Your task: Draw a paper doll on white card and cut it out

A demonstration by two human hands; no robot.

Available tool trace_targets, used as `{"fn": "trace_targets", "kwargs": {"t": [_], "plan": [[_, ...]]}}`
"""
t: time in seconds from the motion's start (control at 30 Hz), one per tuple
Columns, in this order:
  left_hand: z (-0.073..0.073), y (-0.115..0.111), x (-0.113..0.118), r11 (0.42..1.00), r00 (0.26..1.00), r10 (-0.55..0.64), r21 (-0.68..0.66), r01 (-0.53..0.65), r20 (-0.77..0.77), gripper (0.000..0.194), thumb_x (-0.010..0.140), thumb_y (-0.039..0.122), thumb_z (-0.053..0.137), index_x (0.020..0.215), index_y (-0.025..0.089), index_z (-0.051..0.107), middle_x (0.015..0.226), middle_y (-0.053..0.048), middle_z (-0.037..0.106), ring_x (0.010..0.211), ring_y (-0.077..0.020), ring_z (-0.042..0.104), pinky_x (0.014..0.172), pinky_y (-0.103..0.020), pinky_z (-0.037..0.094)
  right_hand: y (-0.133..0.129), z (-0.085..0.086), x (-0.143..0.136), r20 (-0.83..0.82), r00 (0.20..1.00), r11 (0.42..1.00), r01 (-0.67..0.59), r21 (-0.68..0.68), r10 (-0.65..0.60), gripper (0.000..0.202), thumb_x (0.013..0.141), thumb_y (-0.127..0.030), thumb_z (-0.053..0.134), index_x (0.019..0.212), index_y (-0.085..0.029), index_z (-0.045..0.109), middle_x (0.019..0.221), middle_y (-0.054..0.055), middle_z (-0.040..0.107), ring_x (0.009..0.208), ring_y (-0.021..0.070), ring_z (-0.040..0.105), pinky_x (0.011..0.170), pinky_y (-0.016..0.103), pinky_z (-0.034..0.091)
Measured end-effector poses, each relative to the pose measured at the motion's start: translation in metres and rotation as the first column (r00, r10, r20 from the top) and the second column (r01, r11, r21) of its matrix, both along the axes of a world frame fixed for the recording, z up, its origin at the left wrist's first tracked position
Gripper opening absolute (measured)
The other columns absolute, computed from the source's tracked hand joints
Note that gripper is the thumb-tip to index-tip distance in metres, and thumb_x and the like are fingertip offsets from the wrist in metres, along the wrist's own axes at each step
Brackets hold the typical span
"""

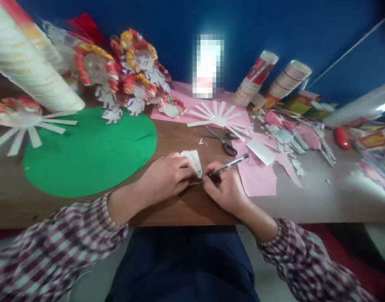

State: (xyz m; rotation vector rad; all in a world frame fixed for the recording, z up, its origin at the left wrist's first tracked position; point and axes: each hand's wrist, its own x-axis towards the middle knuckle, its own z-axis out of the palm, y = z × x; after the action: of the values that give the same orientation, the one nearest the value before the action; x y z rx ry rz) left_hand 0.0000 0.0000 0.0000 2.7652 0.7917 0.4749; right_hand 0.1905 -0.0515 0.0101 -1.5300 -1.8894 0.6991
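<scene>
A small white piece of paper (194, 161) with thin dark lines drawn on it lies at the table's near middle. My left hand (168, 174) is closed over its left side, fingers bent and pressing on it. In my right hand (225, 186) is a pen (231, 163), pinched between thumb and fingers, its upper end tilting to the right. The pen's tip is hidden by my fingers at the paper's right edge. Just beyond the pen, black-handled scissors (229, 147) rest on the wooden table (176, 136).
A green oval sheet (91, 151) lies left. Pink sheets (258, 180), white paper strips (216, 113) and scraps are at right and behind. Paper cutout figures with red-yellow rings (137, 94) stand at back left. Stacked paper cups (286, 82) stand by the blue wall.
</scene>
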Motion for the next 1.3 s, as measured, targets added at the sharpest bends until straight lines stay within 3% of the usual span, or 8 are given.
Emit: {"fn": "trace_targets", "kwargs": {"t": [0.87, 1.13, 1.3], "plan": [[0.001, -0.002, -0.005, 1.000, 1.000, 0.008, -0.012, -0.008, 0.021, 0.016, 0.087, 0.024, 0.053, 0.094, 0.023, 0.068, 0.092, -0.003, 0.063, 0.089, -0.0183, 0.054, 0.082, -0.033, 0.043, -0.002, 0.001, -0.003, -0.044, 0.999, 1.000, 0.024, 0.007, -0.023, 0.004, 0.076, -0.016, 0.055, 0.074, -0.018, 0.053, 0.056, -0.004, 0.052, 0.048, 0.0083, 0.047, 0.048, 0.019, 0.037], [0.001, -0.002, -0.005, 1.000, 1.000, 0.005, 0.007, -0.005, 0.006, 0.018, 0.089, 0.024, 0.048, 0.094, 0.023, 0.066, 0.090, -0.004, 0.062, 0.087, -0.0190, 0.053, 0.079, -0.033, 0.042, -0.001, -0.005, 0.000, -0.223, 0.970, 0.994, 0.078, -0.081, -0.094, 0.005, 0.078, -0.019, 0.054, 0.074, -0.020, 0.051, 0.056, -0.005, 0.048, 0.047, 0.0086, 0.042, 0.045, 0.019, 0.034], [0.002, -0.003, -0.004, 0.996, 0.996, 0.084, -0.012, -0.085, -0.019, 0.012, 0.085, 0.022, 0.051, 0.093, 0.018, 0.058, 0.084, -0.005, 0.060, 0.084, -0.0204, 0.052, 0.074, -0.032, 0.042, 0.001, -0.009, 0.001, -0.301, 0.948, 0.993, 0.086, -0.082, -0.107, 0.005, 0.079, -0.020, 0.054, 0.075, -0.020, 0.051, 0.057, -0.005, 0.047, 0.048, 0.0087, 0.041, 0.045, 0.020, 0.033]]}}
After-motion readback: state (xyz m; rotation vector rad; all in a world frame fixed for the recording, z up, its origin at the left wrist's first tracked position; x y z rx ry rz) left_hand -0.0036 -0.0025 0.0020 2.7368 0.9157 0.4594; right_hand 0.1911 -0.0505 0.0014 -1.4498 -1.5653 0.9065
